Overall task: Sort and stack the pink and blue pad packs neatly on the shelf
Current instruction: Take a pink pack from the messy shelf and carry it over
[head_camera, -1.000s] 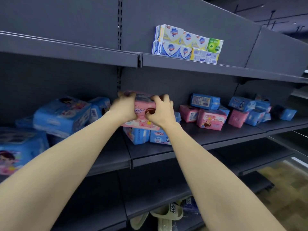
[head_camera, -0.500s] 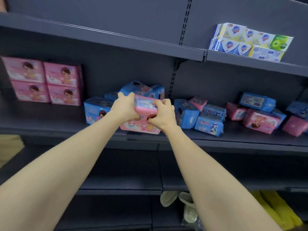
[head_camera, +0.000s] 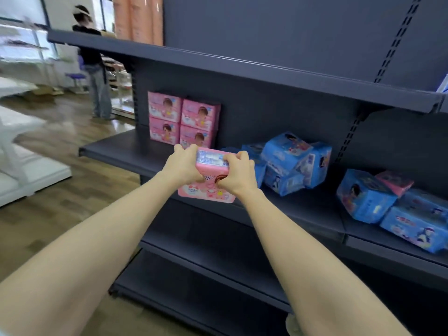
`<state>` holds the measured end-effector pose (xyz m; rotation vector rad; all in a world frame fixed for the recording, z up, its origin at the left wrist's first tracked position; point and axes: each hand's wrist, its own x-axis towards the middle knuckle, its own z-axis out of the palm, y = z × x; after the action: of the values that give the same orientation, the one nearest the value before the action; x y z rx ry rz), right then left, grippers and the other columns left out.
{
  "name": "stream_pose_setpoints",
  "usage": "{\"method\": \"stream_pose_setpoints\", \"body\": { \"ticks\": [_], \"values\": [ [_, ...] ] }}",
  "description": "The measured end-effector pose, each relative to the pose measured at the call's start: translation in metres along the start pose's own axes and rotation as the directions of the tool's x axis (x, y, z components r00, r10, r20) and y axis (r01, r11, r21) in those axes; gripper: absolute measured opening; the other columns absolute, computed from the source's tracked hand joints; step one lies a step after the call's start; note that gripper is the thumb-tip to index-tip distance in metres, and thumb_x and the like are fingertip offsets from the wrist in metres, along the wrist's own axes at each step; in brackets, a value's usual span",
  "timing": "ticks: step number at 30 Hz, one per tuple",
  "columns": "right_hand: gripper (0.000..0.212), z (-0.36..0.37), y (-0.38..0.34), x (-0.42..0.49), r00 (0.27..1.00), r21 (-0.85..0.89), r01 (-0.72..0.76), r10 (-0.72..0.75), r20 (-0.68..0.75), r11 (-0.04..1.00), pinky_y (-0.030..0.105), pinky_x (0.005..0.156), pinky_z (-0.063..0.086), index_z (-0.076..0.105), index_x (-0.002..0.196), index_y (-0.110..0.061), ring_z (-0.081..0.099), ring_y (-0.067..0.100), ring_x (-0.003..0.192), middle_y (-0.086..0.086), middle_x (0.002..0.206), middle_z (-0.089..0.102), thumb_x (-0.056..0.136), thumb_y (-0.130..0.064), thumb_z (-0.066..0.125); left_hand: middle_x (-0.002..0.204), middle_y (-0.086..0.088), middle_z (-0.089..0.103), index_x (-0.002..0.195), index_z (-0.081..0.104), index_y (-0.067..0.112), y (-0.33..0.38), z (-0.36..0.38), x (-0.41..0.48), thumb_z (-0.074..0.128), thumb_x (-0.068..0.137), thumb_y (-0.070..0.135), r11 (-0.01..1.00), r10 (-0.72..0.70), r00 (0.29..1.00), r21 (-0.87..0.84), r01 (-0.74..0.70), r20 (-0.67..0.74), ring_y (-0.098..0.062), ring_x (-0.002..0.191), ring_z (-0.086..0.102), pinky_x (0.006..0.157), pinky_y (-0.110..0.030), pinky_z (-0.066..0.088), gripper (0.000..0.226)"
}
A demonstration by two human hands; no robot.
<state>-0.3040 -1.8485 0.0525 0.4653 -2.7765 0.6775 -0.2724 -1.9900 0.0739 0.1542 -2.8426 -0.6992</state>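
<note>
I hold a pink pad pack [head_camera: 209, 174] in front of the middle shelf [head_camera: 126, 151]. My left hand [head_camera: 182, 166] grips its left end and my right hand [head_camera: 236, 175] grips its right end. Just behind, at the shelf's left end, several pink packs [head_camera: 183, 120] stand in a neat two-high stack. To the right lies a loose heap of blue packs [head_camera: 294, 163]. Farther right more blue packs [head_camera: 392, 212] lie jumbled with one pink pack [head_camera: 395, 184] on top.
An upper shelf [head_camera: 242, 69] overhangs the stack. Lower shelves [head_camera: 218, 270] sit below my arms. A person [head_camera: 93, 61] stands in the aisle at the far left, beyond the shelf end. White furniture [head_camera: 21, 151] fills the left edge, on a wooden floor.
I have carried the pink pack leftward along the shelf, both hands still gripping it. The stacked pink packs now sit directly behind it, and the aisle beyond the shelf end has come into view.
</note>
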Motion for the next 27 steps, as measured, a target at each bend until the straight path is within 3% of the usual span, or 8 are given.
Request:
{"method": "stream_pose_setpoints", "body": {
  "ticks": [4, 8, 19, 25, 27],
  "values": [
    [0.053, 0.023, -0.021, 0.023, 0.996, 0.031, 0.08, -0.082, 0.034, 0.996, 0.03, 0.081, 0.038, 0.047, 0.126, -0.014, 0.034, 0.029, 0.11, 0.008, 0.123, 0.034, 0.076, -0.015, 0.067, 0.119, -0.013, 0.035, 0.126, 0.039, 0.012, -0.028, -0.008, 0.007, 0.078, 0.072, 0.023, 0.996, -0.091, 0.995, 0.007, 0.092, -0.04, -0.025, 0.083, 0.047, 0.075, -0.03, 0.043, 0.068],
    [0.055, 0.04, -0.04, 0.049, 0.987, 0.049, 0.147, -0.15, 0.06, 0.988, 0.037, 0.089, 0.045, 0.046, 0.127, -0.015, 0.034, 0.031, 0.113, 0.01, 0.125, 0.034, 0.076, -0.017, 0.067, 0.12, -0.013, 0.035, 0.13, 0.038, 0.013, -0.049, -0.018, 0.019, 0.078, 0.071, 0.022, 0.985, -0.169, 0.981, 0.01, 0.17, -0.094, -0.025, 0.086, 0.047, 0.08, -0.031, 0.044, 0.071],
    [0.058, 0.077, -0.083, 0.102, 0.932, 0.108, 0.328, -0.34, 0.125, 0.938, 0.037, 0.092, 0.042, 0.046, 0.13, -0.015, 0.035, 0.034, 0.118, 0.011, 0.129, 0.034, 0.077, -0.018, 0.07, 0.122, -0.013, 0.035, 0.133, 0.036, 0.015, -0.096, -0.035, 0.038, 0.079, 0.068, 0.021, 0.935, -0.346, 0.911, -0.003, 0.354, -0.224, -0.031, 0.106, 0.05, 0.093, -0.036, 0.046, 0.078],
    [0.058, 0.096, -0.109, 0.119, 0.895, 0.136, 0.408, -0.425, 0.137, 0.903, 0.035, 0.088, 0.042, 0.045, 0.13, -0.014, 0.035, 0.033, 0.117, 0.011, 0.128, 0.034, 0.077, -0.018, 0.07, 0.125, -0.015, 0.034, 0.135, 0.035, 0.013, -0.118, -0.044, 0.039, 0.077, 0.07, 0.018, 0.91, -0.403, 0.868, -0.024, 0.415, -0.29, -0.029, 0.104, 0.049, 0.082, -0.027, 0.039, 0.077],
    [0.057, 0.102, -0.119, 0.123, 0.884, 0.145, 0.427, -0.446, 0.139, 0.892, 0.034, 0.086, 0.042, 0.046, 0.129, -0.013, 0.036, 0.033, 0.115, 0.011, 0.127, 0.035, 0.077, -0.018, 0.07, 0.123, -0.014, 0.035, 0.134, 0.036, 0.013, -0.128, -0.047, 0.039, 0.077, 0.069, 0.018, 0.902, -0.42, 0.853, -0.039, 0.43, -0.311, -0.029, 0.105, 0.049, 0.085, -0.028, 0.041, 0.077]
  ]
}}
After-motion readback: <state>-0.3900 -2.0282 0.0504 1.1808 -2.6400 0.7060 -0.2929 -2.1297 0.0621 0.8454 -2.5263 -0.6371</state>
